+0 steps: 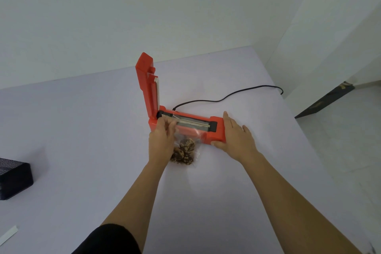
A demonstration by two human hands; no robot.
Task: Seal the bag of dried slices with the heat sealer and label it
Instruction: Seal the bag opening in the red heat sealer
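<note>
A black sleeve (109, 239) covers the person's upper left arm at the bottom of the frame, and both bare forearms reach forward over a pale desk (82, 130). A white strip (8, 233) lies at the desk's near left edge, with a black box (14, 179) farther along the same side, well apart from the work.

At the centre, a clear bag (185, 150) of brown dried slices lies flat on the desk just in front of an orange heat sealer (216, 128), its open top drawn up over the sealer's front and onto the sealing bar. The left hand (162, 140) pinches that top edge, fingers (172, 128) curled close together on the plastic at the bar's left end. The right hand (235, 136) rests against the sealer's right end, fingers straight and slightly spread, thumb laid along the lower front corner.

The sealer's lid (146, 84) stands raised, nearly upright on its hinge at the left. A black cord (226, 97) runs from the back of the sealer across the desk to the far right edge. White walls rise behind, and a dark panel (323, 101) lies on the pale floor at right.
</note>
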